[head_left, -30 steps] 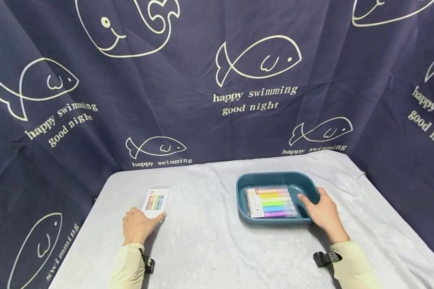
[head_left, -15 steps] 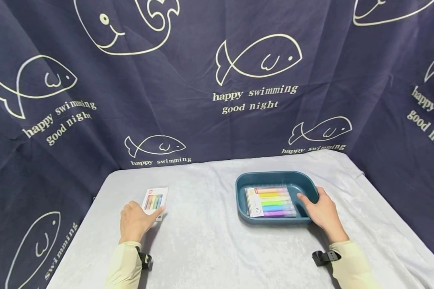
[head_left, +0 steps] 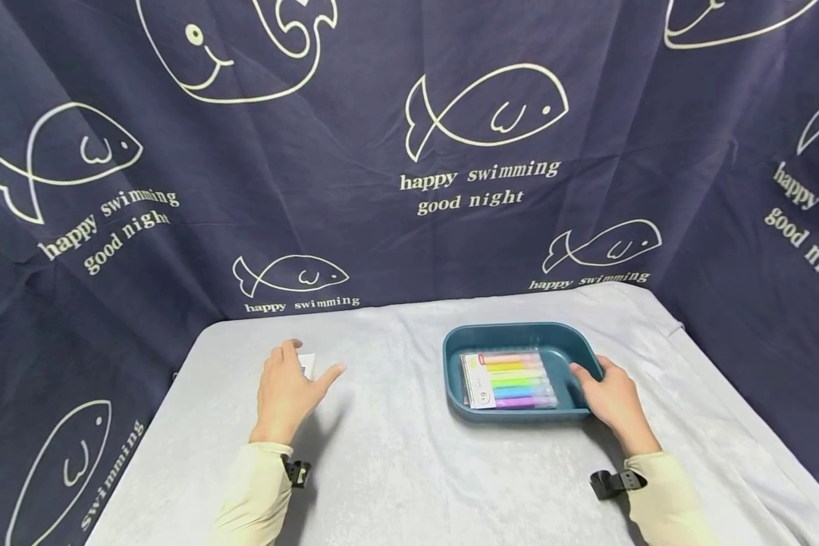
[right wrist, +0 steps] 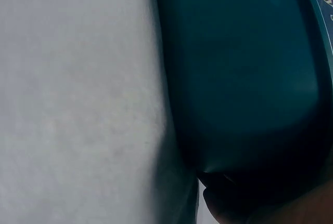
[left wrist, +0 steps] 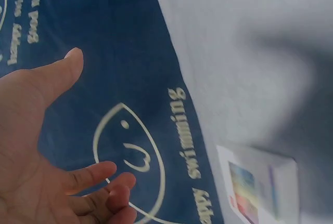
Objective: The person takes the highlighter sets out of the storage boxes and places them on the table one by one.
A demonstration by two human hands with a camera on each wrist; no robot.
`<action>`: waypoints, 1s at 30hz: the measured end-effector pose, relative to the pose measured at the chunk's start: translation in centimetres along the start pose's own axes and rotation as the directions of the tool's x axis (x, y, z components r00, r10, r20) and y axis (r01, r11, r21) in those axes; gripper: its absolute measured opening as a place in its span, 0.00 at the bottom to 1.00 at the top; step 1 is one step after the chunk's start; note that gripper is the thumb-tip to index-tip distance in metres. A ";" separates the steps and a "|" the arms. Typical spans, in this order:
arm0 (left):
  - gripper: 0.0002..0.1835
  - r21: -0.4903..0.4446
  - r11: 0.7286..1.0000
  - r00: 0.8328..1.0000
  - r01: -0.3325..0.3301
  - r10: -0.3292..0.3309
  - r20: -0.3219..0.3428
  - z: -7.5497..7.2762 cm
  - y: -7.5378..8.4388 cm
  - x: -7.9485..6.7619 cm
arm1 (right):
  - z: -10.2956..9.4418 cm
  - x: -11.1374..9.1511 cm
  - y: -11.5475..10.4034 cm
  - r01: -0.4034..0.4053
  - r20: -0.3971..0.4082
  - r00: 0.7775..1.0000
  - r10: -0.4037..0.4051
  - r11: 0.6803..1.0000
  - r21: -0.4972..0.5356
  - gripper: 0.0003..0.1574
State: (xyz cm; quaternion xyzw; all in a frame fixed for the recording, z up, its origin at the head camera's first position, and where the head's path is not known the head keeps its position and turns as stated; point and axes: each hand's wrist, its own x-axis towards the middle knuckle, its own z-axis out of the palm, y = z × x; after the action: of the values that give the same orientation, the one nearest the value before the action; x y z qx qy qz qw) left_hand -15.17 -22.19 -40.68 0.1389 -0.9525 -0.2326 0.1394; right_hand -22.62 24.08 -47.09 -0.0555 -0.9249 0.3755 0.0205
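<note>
My left hand (head_left: 287,390) hovers over a small white box with a rainbow-coloured picture (left wrist: 242,182), thumb spread wide and the other fingers loosely bent. Nothing is in its grasp. In the head view that hand hides most of the box, leaving a corner (head_left: 309,362) beside the fingers; the left wrist view has the box lying on the cloth, apart from the fingers. To the right, a dark teal bin (head_left: 566,360) is gripped at its right end by my right hand (head_left: 610,398), thumb inside the rim. A clear packet of rainbow-coloured pens (head_left: 519,379) lies inside the bin, toward its left.
A pale grey cloth (head_left: 396,455) covers the table under both hands. Behind and at the sides hangs a dark blue curtain (head_left: 382,227) printed with white fish and lettering. A black strap (head_left: 296,472) is on the left wrist, another (head_left: 614,484) on the right.
My left hand has let go of the white box, risen off it and shifted right, its thumb opening outward. The right hand keeps its hold on the bin.
</note>
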 end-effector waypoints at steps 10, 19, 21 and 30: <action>0.43 0.007 0.989 0.989 -0.150 0.150 -0.007 1.5 4.8 0.2 | -0.2 0.3 0.1 -0.019 0.014 1.000 0.020 1.000 -0.007 0.37; 0.43 0.021 0.964 0.964 -0.266 0.265 0.036 3.8 8.0 -0.4 | -0.1 0.1 0.2 -0.020 0.007 1.000 0.020 1.000 -0.007 0.36; 0.43 0.014 0.960 0.959 -0.278 0.277 0.058 4.2 8.6 -0.6 | -0.1 0.1 0.2 -0.018 0.005 1.000 0.018 1.000 -0.007 0.36; 0.44 0.018 0.939 0.935 -0.344 0.341 0.096 5.4 10.5 -0.8 | 0.0 0.2 0.4 -0.013 0.015 1.000 0.013 1.000 -0.011 0.37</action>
State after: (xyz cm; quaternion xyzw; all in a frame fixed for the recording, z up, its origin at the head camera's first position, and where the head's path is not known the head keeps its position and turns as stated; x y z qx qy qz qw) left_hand -18.26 -10.80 -40.43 -0.0376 -0.9713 -0.1944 0.1319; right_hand -22.80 24.43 -47.37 -0.0590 -0.9268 0.3708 0.0108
